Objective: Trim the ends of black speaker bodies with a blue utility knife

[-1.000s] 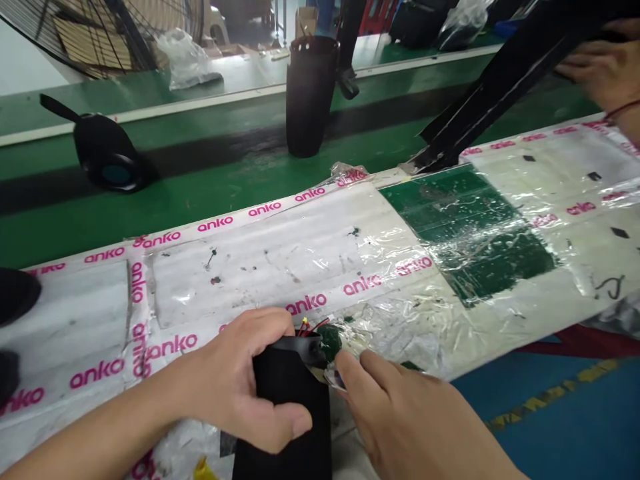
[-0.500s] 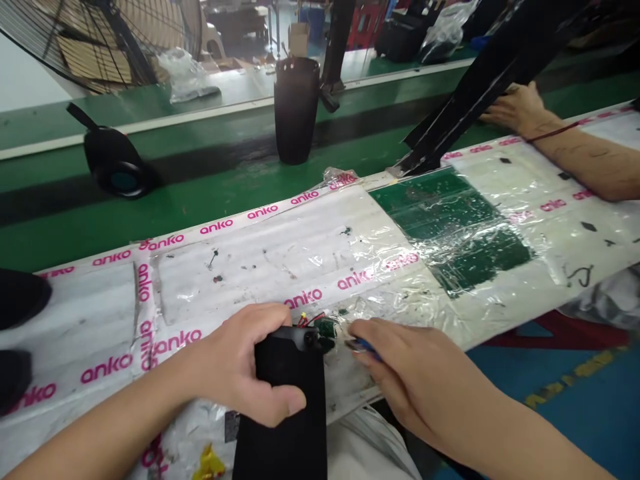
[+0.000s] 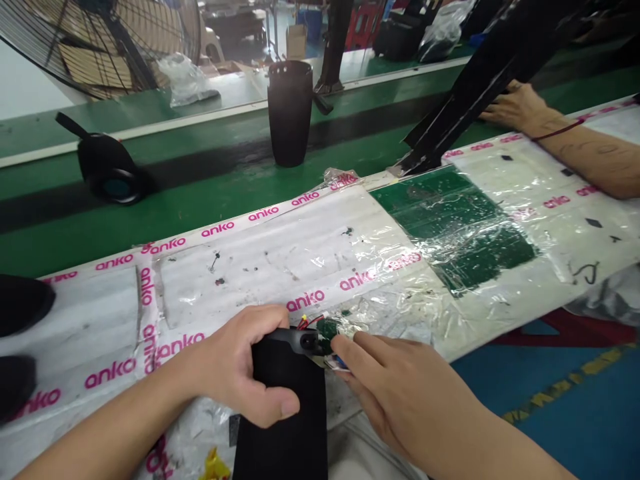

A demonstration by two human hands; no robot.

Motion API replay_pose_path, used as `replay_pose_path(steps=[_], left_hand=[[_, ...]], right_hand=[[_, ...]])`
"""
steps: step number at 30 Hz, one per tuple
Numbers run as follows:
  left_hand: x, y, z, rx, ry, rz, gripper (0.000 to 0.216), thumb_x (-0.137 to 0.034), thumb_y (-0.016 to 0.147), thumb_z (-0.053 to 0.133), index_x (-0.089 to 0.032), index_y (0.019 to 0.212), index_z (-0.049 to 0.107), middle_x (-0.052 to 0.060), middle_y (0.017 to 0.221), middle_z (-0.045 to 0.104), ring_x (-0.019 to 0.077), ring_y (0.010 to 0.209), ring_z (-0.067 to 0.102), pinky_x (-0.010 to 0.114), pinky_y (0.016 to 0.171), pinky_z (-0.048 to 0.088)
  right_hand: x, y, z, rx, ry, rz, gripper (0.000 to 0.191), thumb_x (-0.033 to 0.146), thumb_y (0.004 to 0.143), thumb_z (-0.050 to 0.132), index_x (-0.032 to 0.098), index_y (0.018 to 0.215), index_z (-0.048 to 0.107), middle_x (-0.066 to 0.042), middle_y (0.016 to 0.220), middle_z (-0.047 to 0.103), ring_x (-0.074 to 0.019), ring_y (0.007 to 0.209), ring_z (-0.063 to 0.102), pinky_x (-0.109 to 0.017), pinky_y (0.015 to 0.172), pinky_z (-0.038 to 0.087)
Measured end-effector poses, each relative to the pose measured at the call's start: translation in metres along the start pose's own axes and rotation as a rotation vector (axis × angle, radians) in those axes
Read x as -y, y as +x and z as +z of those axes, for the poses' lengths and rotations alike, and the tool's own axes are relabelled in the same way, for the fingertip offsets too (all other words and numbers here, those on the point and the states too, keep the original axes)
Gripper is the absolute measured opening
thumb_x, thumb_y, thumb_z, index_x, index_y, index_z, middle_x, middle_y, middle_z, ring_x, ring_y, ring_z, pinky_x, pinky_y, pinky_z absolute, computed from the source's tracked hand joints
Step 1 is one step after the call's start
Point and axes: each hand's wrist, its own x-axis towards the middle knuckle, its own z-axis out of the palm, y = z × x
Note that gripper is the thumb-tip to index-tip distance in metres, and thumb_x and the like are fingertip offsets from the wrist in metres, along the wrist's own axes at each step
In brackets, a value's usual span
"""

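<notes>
My left hand [image 3: 250, 367] is wrapped round the upper end of a long black housing [image 3: 280, 427], its thumb lying across the front face. At the top of the housing is a rounded fitting with a small round hole; thin red wires [image 3: 313, 322] with a yellow end show behind it. My right hand [image 3: 395, 387] pinches a small tool with a blue body and a pale, thin tip [image 3: 334, 363]. That tip meets the upper right edge of the housing. Most of the tool is hidden by my fingers.
The bench [image 3: 280, 253] is covered in plastic film and printed tape. Beyond it, a green conveyor [image 3: 210, 180] carries a black speaker-like unit [image 3: 107, 170] and a tall black tapered shell [image 3: 290, 113]. A black slanted post [image 3: 460, 100] stands before another person's arm [image 3: 575, 147].
My right hand has moved left, bringing the tool tip against the housing's edge. The speaker-like unit and the tapered shell have shifted slightly left.
</notes>
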Motion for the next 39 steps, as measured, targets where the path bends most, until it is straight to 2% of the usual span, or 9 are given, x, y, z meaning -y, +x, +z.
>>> replay_pose_path(steps=[7,19,26,34,39], left_hand=[[0.002,0.001,-0.002,0.038,-0.09,-0.025,0.048,-0.052,0.065,0.077,-0.023,0.075,0.04,-0.002,0.072,0.049,0.0138,0.063,0.04,0.029,0.059,0.036],[0.008,-0.001,-0.003,0.031,-0.157,-0.009,0.051,-0.05,0.064,0.081,-0.023,0.075,0.039,-0.005,0.069,0.04,0.0125,0.062,0.032,0.028,0.057,0.031],[0.003,0.0,-0.005,0.064,-0.11,-0.008,0.047,-0.046,0.065,0.079,-0.023,0.077,0.04,-0.005,0.072,0.039,0.0132,0.064,0.031,0.028,0.058,0.029],[0.0,0.003,-0.006,0.085,-0.066,-0.02,0.043,-0.048,0.065,0.075,-0.022,0.077,0.043,-0.005,0.071,0.04,0.013,0.063,0.035,0.028,0.058,0.03],[-0.002,0.001,-0.004,0.051,-0.013,-0.051,0.04,-0.046,0.066,0.074,-0.022,0.078,0.044,-0.005,0.073,0.042,0.0134,0.065,0.037,0.027,0.059,0.032]], right_hand=[[0.002,0.0,0.002,0.007,-0.015,0.007,0.024,0.009,0.096,0.04,0.022,0.116,0.042,0.001,0.075,0.062,-0.0205,0.054,0.063,-0.032,0.047,0.032],[0.002,-0.002,0.009,0.016,-0.008,0.014,0.027,0.011,0.096,0.04,0.022,0.121,0.041,0.0,0.078,0.063,-0.0217,0.056,0.065,-0.032,0.046,0.033],[0.003,-0.002,0.015,-0.006,-0.015,0.04,0.04,0.004,0.087,0.042,0.022,0.123,0.041,-0.002,0.077,0.062,-0.0247,0.055,0.064,-0.033,0.048,0.028],[0.006,0.007,0.009,0.108,0.11,0.068,0.021,0.006,0.094,0.043,0.025,0.101,0.048,0.002,0.071,0.063,-0.0221,0.049,0.065,-0.032,0.043,0.023],[-0.007,0.012,-0.013,0.16,0.12,0.055,0.015,0.012,0.097,0.047,0.024,0.094,0.055,0.001,0.065,0.063,-0.0232,0.044,0.06,-0.034,0.042,0.022]])
